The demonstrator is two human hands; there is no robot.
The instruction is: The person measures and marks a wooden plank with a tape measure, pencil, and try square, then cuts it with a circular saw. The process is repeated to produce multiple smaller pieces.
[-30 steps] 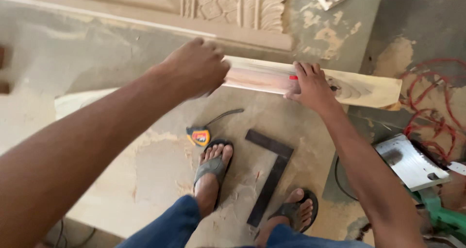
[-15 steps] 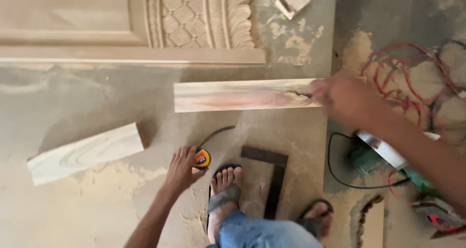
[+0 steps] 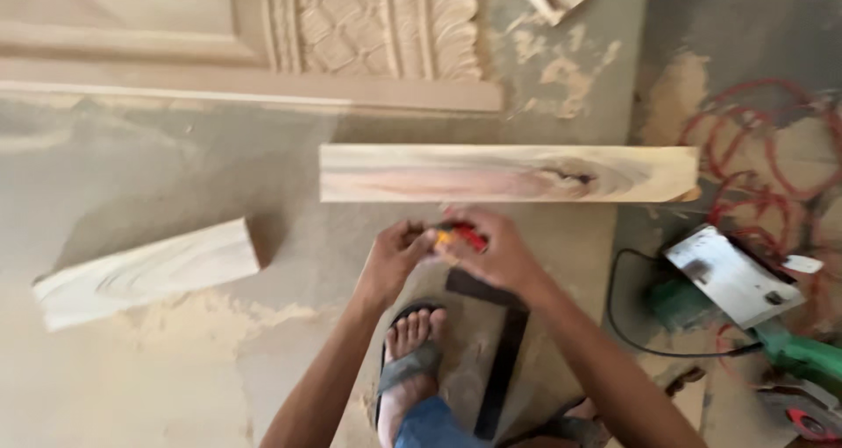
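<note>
Both hands on the tape, plank dead ahead

Ok, I've got the tape in both hands, low over the floor. Left hand curled round its left side, right hand closed over the top & right side, fingers wrapped on it. It's a small yellow-and-red thing, mostly hidden by my fingers, can't make out any blade.

Plank lies just beyond my knuckles, away from me, near but not touching. Long axis runs left to right across my view, dark knot towards its right half. Hands sit abt under its middle, so both are abt equally near, right maybe a touch nearer.

Shorter block off to my left, well apart, tilted, its right end higher in view. Black square flat on the floor under my right wrist, beside my sandalled foot.

Right side: green power saw w/ a pale metal plate, black cord looping out, red cable coiled behind. A small whitish tag lies by the plate, too blurred to tell more. Carved panel along the top edge. Sawdust over the floor
</note>
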